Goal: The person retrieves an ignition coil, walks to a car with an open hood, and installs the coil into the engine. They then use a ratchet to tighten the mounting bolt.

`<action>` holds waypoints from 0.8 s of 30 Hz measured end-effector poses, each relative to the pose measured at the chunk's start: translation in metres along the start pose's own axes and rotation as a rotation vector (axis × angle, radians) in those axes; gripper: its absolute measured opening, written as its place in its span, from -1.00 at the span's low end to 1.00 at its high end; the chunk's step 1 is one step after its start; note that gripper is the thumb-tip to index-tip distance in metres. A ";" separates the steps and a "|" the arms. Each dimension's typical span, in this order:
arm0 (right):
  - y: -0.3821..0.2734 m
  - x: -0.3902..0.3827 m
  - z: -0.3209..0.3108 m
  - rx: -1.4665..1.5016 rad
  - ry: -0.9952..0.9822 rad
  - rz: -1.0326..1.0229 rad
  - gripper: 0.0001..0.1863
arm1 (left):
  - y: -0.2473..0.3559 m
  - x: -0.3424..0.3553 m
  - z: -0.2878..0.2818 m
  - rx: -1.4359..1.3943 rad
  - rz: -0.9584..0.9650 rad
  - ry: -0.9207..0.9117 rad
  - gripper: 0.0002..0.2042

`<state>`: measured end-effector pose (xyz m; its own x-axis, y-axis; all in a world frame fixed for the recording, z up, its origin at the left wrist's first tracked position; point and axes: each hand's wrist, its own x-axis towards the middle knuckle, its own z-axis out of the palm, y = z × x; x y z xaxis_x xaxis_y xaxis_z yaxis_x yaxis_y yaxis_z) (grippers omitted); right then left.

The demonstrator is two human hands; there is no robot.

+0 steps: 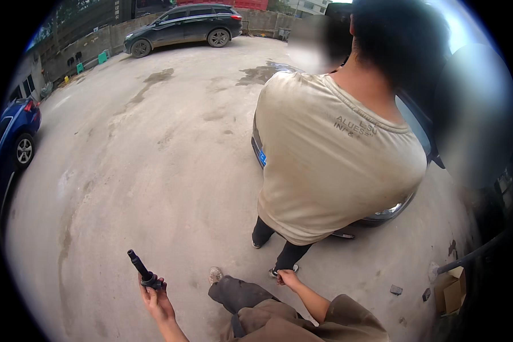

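Left grip [161,305] clasps a black rod [138,264]; right grip [289,278] curled — its inside hidden.

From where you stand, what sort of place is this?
An outdoor vehicle yard, possibly a repair yard: a dark SUV and a blue car stand on stained pale ground, and the left hand holds a dark tubular part.

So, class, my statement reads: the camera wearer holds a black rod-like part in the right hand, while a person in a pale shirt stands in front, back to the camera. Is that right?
Not quite: the head view shows the black rod-like part in the left hand. The person in a pale shirt does stand in front, back to the camera.
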<state>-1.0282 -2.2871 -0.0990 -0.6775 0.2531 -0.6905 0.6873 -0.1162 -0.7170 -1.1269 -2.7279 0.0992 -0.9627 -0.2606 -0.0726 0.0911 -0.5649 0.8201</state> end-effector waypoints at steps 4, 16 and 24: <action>0.054 0.101 -0.009 -0.273 0.120 0.392 -0.65 | -0.075 0.180 0.051 -0.059 -0.146 -0.146 -0.37; -0.255 0.334 0.114 -0.038 0.041 0.027 -0.59 | -0.241 0.531 0.309 0.077 -0.761 -0.573 -0.67; -0.510 0.484 0.102 0.504 0.341 -0.103 -0.54 | -0.388 0.728 0.523 0.379 -0.780 -1.083 -0.70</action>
<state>-1.7336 -2.2028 -0.0771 -0.5548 0.5704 -0.6057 0.3584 -0.4931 -0.7927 -1.9965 -2.2891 0.0250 -0.4642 0.8497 -0.2499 -0.4625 0.0081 0.8866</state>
